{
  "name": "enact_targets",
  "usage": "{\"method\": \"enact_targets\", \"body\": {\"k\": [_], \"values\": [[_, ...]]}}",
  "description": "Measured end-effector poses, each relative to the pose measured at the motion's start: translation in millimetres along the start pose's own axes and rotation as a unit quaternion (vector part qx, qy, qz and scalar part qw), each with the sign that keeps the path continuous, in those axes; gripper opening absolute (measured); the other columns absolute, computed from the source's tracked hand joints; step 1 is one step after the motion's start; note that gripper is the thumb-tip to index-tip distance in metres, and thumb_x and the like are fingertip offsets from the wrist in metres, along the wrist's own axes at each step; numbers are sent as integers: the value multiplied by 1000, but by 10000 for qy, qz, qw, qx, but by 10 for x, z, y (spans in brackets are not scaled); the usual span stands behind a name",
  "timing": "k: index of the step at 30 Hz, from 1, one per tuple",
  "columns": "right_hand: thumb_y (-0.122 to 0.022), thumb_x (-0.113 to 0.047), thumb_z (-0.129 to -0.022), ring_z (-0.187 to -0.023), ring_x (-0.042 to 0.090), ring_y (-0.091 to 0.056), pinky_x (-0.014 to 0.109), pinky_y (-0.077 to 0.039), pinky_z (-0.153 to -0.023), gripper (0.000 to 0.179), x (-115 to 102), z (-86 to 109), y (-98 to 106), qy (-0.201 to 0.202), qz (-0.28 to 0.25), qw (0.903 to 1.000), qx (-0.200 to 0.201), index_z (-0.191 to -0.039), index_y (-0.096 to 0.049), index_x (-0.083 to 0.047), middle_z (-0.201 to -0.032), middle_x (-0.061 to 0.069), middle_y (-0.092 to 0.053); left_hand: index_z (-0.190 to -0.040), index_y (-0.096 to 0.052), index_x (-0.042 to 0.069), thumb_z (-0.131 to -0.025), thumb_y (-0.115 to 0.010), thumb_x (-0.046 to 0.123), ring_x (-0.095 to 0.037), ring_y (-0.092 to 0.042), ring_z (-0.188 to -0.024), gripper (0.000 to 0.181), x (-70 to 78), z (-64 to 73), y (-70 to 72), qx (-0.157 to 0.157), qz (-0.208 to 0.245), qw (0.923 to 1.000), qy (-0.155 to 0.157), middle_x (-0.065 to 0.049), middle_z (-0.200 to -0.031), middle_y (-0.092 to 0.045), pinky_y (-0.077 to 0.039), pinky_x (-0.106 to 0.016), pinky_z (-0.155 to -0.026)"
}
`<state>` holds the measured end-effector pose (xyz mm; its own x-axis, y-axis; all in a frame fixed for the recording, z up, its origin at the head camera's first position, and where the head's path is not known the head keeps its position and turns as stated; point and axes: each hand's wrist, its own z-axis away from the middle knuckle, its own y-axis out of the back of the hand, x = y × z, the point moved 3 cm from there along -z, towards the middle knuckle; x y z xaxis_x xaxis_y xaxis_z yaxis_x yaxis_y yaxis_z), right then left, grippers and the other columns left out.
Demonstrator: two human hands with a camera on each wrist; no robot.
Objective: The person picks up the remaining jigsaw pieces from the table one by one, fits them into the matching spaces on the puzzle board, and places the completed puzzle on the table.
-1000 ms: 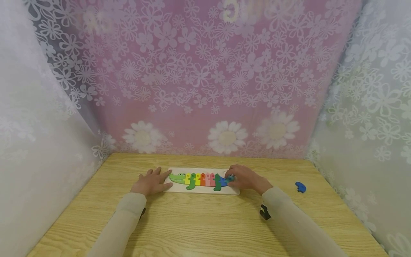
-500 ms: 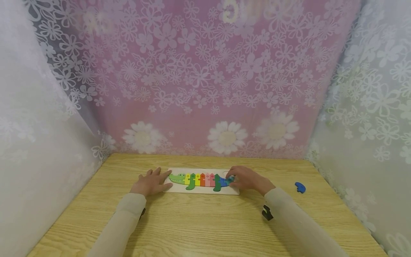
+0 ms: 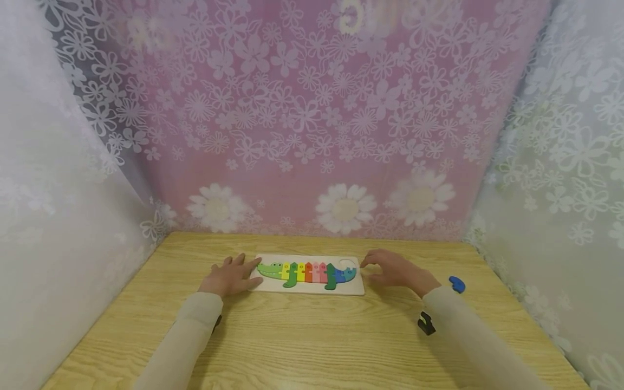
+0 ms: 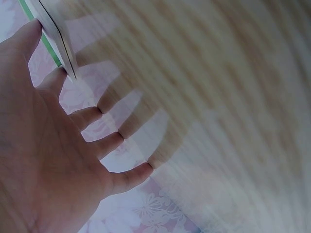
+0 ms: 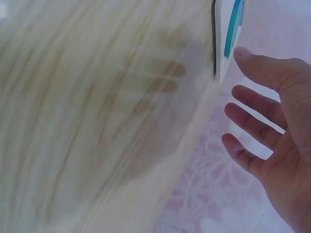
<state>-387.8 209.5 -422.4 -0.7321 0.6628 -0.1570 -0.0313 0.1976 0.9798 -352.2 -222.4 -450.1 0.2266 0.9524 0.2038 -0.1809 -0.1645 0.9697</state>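
A pale puzzle board (image 3: 304,291) lies on the table with a crocodile made of coloured pieces in it: green head, yellow, orange, pink and green middle, blue toward the tail. The light-blue piece (image 3: 349,272) sits beside the bare curved tail outline at the board's right end. My left hand (image 3: 228,277) is spread, with thumb and index finger touching the board's left end. In the head view my right hand (image 3: 395,271) hovers just off the right end, fingers loosely bent and holding nothing. Farther right a dark-blue curved piece (image 3: 457,284) lies on the table.
The wood-grain table (image 3: 312,341) carries the board near its back edge. A pink flowered curtain (image 3: 302,135) hangs behind it, and pale flowered curtains close in the left and right sides.
My right hand has let go of the light-blue piece and moved right, off the board, uncovering that piece and the tail outline. The left hand has stayed in place.
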Motion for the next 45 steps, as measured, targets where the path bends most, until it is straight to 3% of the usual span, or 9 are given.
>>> {"method": "enact_targets", "body": {"k": [8, 16, 28, 38, 45], "values": [[-77, -13, -92, -112, 37, -65, 55, -55, -94, 28, 252, 367, 135, -127, 61, 9999, 97, -119, -73, -5, -120, 12, -70, -165, -28, 29, -102, -43, 69, -61, -20, -152, 77, -1, -16, 10, -19, -21, 10000, -3, -24, -170, -23, -16, -89, -109], [-78, -15, -92, -110, 40, -66, 56, -56, -91, 31, 496, 720, 266, -496, -36, 9985, 226, -121, -73, -5, -122, 14, -69, -165, -28, 30, -101, -43, 70, -61, -20, -152, 77, 6, -26, -1, -25, -25, 10000, -18, -24, -170, -23, -15, -89, -109], [-79, -2, -87, -111, 47, -64, 58, -57, -86, 34, 787, 1203, 470, -818, 36, 9958, 410, -120, -72, -1, -122, 22, -68, -165, -28, 28, -102, -44, 69, -62, -19, -151, 77, -5, -16, 22, 1, 11, 10000, -42, -25, -170, -22, -15, -90, -108], [-79, 1, -86, -108, 45, -65, 55, -57, -87, 32, 988, 1454, 379, -938, 416, 9947, -14, -117, -73, -2, -117, 18, -70, -165, -28, 31, -101, -44, 70, -61, -20, -152, 77, -20, -19, -19, -25, -13, 10000, -8, -24, -170, -24, -16, -89, -109], [-81, 5, -80, -104, 44, -66, 54, -58, -87, 34, 1099, 1578, 315, -1046, 534, 9931, -49, -113, -75, -2, -113, 18, -71, -165, -29, 31, -101, -44, 70, -61, -20, -152, 77, -13, -12, -9, -8, 11, 10000, 7, -24, -170, -24, -17, -89, -109]]}}
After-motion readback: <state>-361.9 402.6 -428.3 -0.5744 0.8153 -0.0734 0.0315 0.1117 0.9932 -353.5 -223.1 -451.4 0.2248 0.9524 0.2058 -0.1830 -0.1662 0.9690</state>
